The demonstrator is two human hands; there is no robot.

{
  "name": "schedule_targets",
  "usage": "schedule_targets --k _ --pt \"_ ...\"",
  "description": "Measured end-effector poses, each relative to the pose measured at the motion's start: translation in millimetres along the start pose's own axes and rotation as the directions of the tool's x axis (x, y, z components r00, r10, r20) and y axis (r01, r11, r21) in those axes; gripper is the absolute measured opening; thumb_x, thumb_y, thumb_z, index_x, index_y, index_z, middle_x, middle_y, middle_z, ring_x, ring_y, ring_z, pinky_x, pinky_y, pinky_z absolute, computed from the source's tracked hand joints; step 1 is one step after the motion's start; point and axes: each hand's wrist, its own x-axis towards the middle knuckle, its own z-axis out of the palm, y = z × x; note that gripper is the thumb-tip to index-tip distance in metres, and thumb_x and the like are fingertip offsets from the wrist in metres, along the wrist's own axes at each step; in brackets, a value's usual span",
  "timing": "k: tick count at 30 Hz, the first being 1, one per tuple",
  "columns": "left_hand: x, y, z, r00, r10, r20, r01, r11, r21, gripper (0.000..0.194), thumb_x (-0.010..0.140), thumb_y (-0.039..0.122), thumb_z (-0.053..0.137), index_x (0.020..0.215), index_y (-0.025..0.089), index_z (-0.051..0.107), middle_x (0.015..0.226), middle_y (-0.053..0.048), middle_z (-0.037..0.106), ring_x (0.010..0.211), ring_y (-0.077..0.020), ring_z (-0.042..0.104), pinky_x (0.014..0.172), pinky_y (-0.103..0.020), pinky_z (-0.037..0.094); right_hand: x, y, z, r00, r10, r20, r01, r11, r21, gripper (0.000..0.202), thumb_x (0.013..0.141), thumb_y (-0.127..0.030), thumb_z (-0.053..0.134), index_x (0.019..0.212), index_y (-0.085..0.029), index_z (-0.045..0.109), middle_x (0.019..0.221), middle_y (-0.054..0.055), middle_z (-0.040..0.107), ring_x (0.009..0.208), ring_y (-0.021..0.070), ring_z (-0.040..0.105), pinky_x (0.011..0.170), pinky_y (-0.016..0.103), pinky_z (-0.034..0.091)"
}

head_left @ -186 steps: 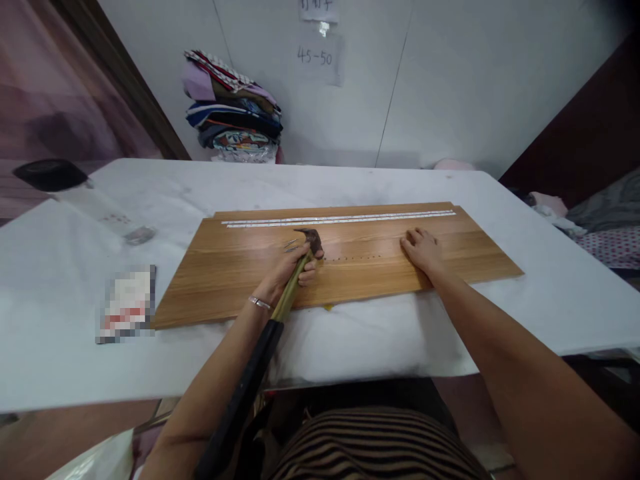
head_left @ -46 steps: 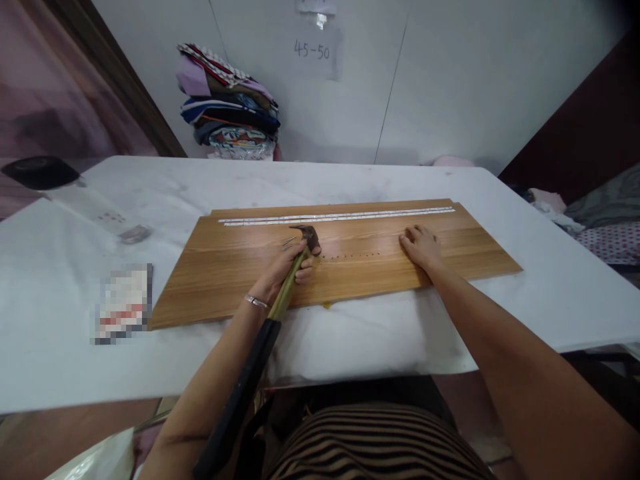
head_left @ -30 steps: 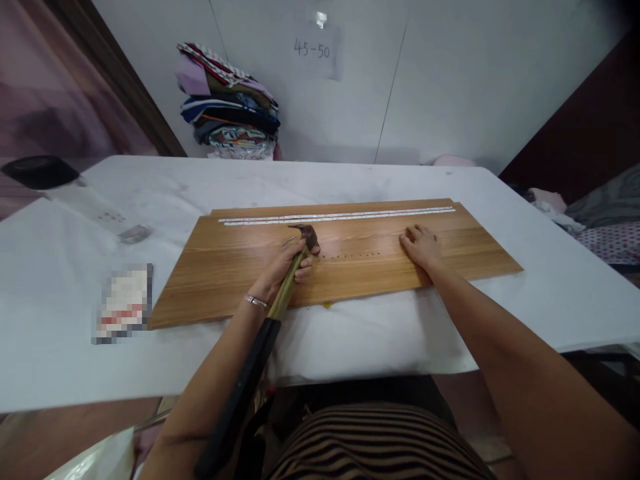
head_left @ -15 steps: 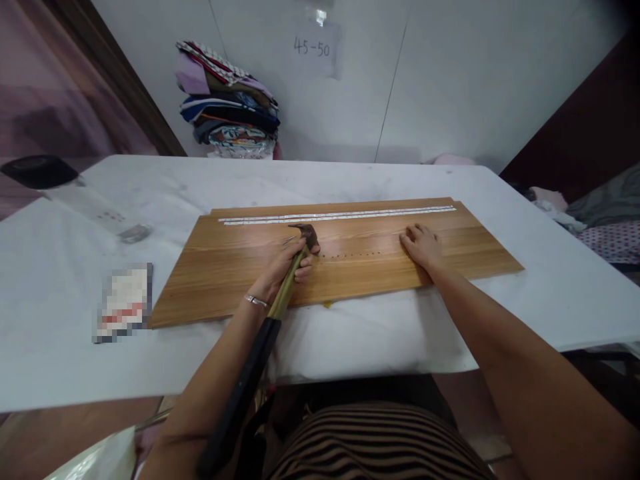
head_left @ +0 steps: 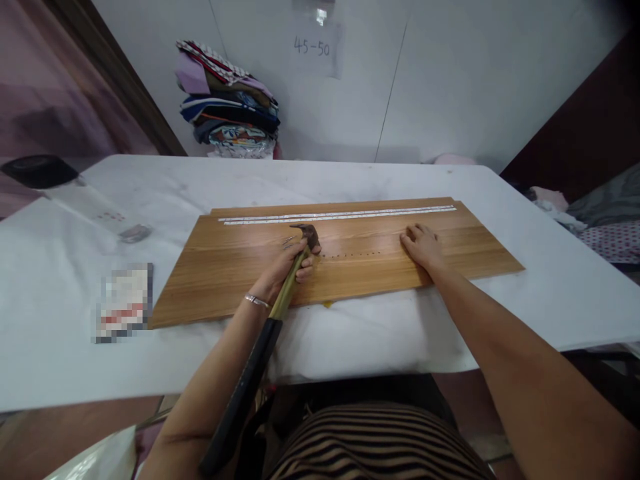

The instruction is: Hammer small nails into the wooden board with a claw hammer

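Observation:
My left hand (head_left: 285, 269) is wrapped round the neck of a claw hammer (head_left: 285, 293), close below its rusty head. The hammer's yellowish shaft and black grip slant down toward my body. Beneath it lies a wood-grain board (head_left: 200, 280). A few thin nails (head_left: 289, 241) show just beyond my left fingers; whether the fingers touch them I cannot tell. A row of small dark dots (head_left: 353, 255) runs along the board between my hands. My right hand (head_left: 423, 245) rests on the board's right part, holding nothing, with fingers loosely bent and apart.
Two white marked strips (head_left: 340, 215) run along the board's far side. On the white-covered table (head_left: 175, 180), a clear bottle with a black cap (head_left: 90, 200) lies at left, near a blurred packet (head_left: 123, 303). Folded clothes (head_left: 230, 107) are stacked by the wall.
Almost nothing differs. The hammer and my left hand have shifted very slightly to the right; my right hand stays in place.

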Motion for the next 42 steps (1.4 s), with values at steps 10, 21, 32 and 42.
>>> schedule_targets --k 10,21,32,42 --pt "-1.6 -0.7 2.4 1.000 0.001 -0.007 -0.001 1.000 -0.005 0.028 0.091 0.041 0.053 0.093 0.014 0.056 0.053 0.007 0.043 0.034 -0.0047 0.032 0.033 -0.017 0.025 0.9 1.7 1.9 1.000 -0.002 0.005 0.002 1.000 0.006 0.042 0.092 -0.045 0.040 0.118 -0.023 0.064 0.137 0.014 0.055 0.125 0.0334 0.047 0.103 0.052 0.033" --pt "0.2 -2.6 2.9 1.000 -0.001 0.003 0.001 1.000 -0.003 0.028 0.089 0.042 0.056 0.092 0.014 0.055 0.053 0.007 0.042 0.033 -0.0044 0.031 0.033 -0.017 0.024 0.3 0.5 1.1 1.000 0.004 -0.006 -0.003 1.000 0.024 0.042 0.092 -0.045 0.041 0.117 -0.021 0.065 0.139 0.014 0.054 0.126 0.0329 0.047 0.105 0.053 0.031" --pt "1.1 -2.0 0.9 1.000 0.006 0.005 -0.006 1.000 -0.016 0.028 0.087 0.042 0.058 0.090 0.014 0.056 0.053 0.007 0.044 0.033 -0.0043 0.032 0.033 -0.016 0.025 0.1 1.5 1.5 1.000 -0.005 -0.008 0.005 1.000 0.021 0.042 0.092 -0.045 0.040 0.118 -0.022 0.064 0.139 0.014 0.054 0.126 0.0327 0.047 0.104 0.052 0.032" --pt "0.9 -1.2 0.1 1.000 0.021 -0.008 -0.021 1.000 -0.004 0.031 0.088 0.044 0.058 0.091 0.013 0.057 0.053 0.007 0.043 0.033 -0.0046 0.033 0.031 -0.017 0.026 -0.1 0.4 0.0 1.000 -0.003 0.006 0.003 1.000 0.002 0.043 0.093 -0.044 0.039 0.119 -0.022 0.064 0.140 0.014 0.054 0.126 0.0326 0.047 0.104 0.051 0.032"
